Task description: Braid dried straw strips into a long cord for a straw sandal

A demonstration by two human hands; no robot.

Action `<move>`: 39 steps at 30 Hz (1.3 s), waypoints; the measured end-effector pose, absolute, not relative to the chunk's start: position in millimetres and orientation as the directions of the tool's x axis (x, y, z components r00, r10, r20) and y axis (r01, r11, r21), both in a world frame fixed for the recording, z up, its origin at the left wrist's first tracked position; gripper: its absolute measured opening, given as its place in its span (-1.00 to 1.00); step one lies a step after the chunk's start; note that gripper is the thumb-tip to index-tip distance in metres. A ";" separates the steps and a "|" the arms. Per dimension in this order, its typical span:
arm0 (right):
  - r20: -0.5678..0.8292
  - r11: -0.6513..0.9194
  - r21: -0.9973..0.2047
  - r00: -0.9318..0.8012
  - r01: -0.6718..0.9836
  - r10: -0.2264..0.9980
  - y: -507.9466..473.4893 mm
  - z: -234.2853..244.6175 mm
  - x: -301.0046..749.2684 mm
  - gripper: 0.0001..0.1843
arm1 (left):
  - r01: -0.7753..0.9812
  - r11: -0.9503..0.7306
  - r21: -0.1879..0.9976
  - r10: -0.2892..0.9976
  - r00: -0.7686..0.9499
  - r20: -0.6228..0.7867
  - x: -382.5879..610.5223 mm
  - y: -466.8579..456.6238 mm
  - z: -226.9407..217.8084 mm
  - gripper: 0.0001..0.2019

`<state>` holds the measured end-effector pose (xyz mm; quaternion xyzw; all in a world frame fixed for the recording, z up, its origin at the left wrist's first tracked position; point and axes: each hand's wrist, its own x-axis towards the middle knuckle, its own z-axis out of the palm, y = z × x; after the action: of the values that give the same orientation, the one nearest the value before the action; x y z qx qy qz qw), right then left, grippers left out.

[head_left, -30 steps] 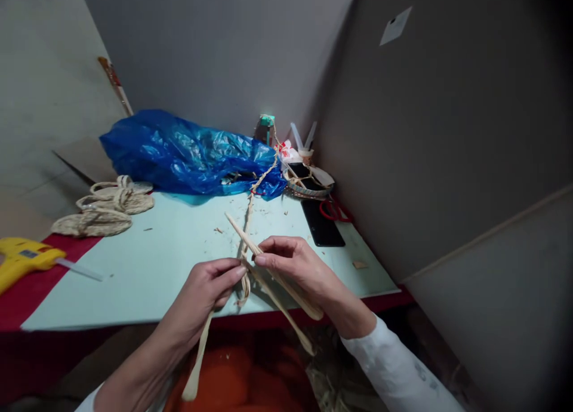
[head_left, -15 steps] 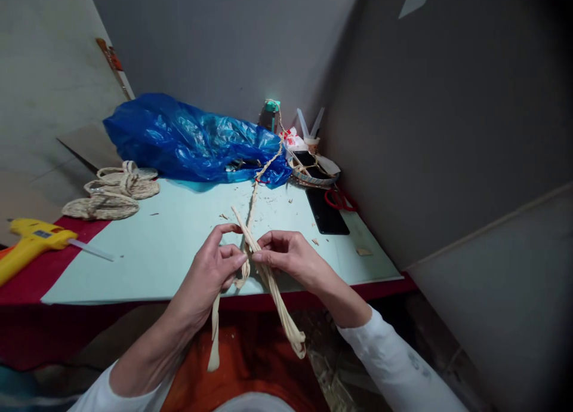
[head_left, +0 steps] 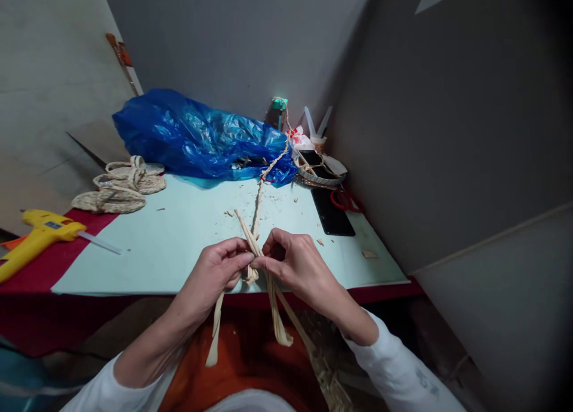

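My left hand (head_left: 213, 276) and my right hand (head_left: 298, 266) meet over the near edge of the pale green board (head_left: 179, 239). Both pinch pale flat straw strips (head_left: 273, 307) where they join a braided straw cord (head_left: 258, 200). The cord runs away from me across the board toward the back corner. Loose strip ends hang below my hands over my lap, one at the left and a couple at the right. Another strip end sticks up past my fingertips.
A crumpled blue plastic bag (head_left: 197, 137) lies at the back of the board. Woven straw sandals (head_left: 117, 188) sit at the left, and a yellow glue gun (head_left: 38, 236) on the red cloth. A black phone (head_left: 330, 212), red scissors (head_left: 345, 200) and clutter fill the right corner.
The strips that stuck out stiffly to the right have dropped and now hang below my hands. My hands have drawn closer together at the braid. The view shifted slightly.
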<state>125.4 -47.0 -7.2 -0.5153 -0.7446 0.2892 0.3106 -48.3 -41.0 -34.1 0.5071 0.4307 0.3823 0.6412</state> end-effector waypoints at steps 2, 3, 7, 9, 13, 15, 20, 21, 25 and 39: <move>0.177 0.331 -0.724 -0.301 0.605 0.937 -48.1 -5.2 124.5 -0.82 | -0.029 0.178 0.984 0.931 0.328 -0.159 -48.7 -40.4 -35.2 -0.82; 0.180 0.339 -0.724 -0.311 0.601 0.933 -48.4 -4.6 123.9 -0.82 | -0.015 0.170 0.985 0.935 0.319 -0.157 -48.7 -40.1 -35.3 -0.82; 0.109 0.257 -0.829 -0.307 0.496 0.945 -46.2 -6.2 123.7 -0.79 | 0.030 0.154 0.988 0.942 0.297 -0.156 -48.1 -39.4 -33.6 -0.82; 0.002 0.130 -0.914 -0.317 0.384 0.949 -42.5 -9.8 126.3 -0.78 | 0.034 0.154 0.987 0.938 0.308 -0.157 -47.5 -39.2 -32.5 -0.81; -0.133 -0.078 -0.984 -0.365 0.162 0.921 -35.7 -19.0 133.3 -0.75 | 0.020 0.180 0.983 0.925 0.337 -0.176 -46.8 -37.5 -31.4 -0.81; -0.146 -0.113 -0.987 -0.367 0.110 0.919 -35.0 -21.2 134.9 -0.75 | 0.004 0.189 0.982 0.920 0.348 -0.178 -46.9 -36.4 -31.1 -0.81; -0.156 -0.129 -0.987 -0.341 0.100 0.927 -37.6 -17.5 130.7 -0.79 | -0.022 0.193 0.981 0.918 0.357 -0.173 -47.9 -35.4 -30.2 -0.80; -0.155 -0.127 -0.986 -0.329 0.103 0.932 -37.8 -16.6 129.4 -0.80 | -0.025 0.193 0.981 0.918 0.357 -0.172 -48.1 -35.6 -30.1 -0.81; -0.130 -0.093 -0.986 -0.295 0.139 0.947 -38.9 -16.5 126.6 -0.83 | -0.037 0.198 0.979 0.919 0.355 -0.172 -49.0 -37.1 -30.4 -0.80; 0.200 0.293 -0.819 -0.232 0.493 0.952 -59.4 -16.4 116.3 -0.96 | 0.075 0.172 0.982 0.950 0.253 -0.186 -45.8 -42.4 -28.8 -0.73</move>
<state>116.3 -59.4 -16.4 -0.5031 -0.7180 0.3171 0.3617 -45.8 -42.4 -28.8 0.5265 0.4865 0.3699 0.5910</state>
